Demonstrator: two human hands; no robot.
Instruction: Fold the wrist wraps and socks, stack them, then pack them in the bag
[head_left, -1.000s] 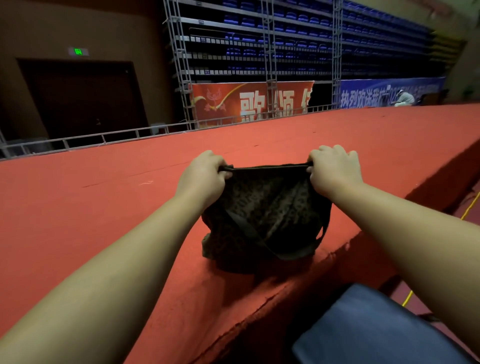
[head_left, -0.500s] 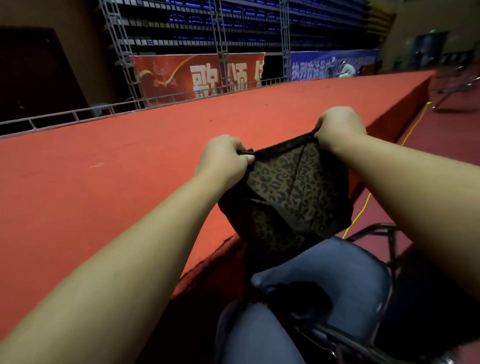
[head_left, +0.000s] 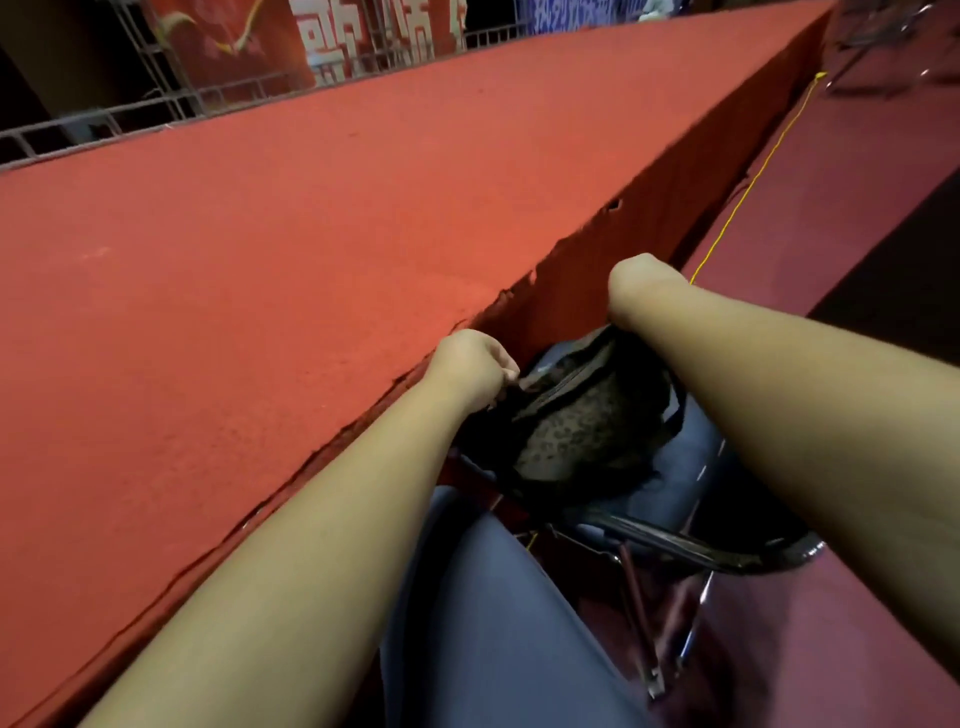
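Low between them, left hand and right hand grip the bag.

A yellow cord runs along the red carpeted platform, near a chair.

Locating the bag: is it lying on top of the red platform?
No, the bag is below the red platform edge, its rim pinched by the left hand.
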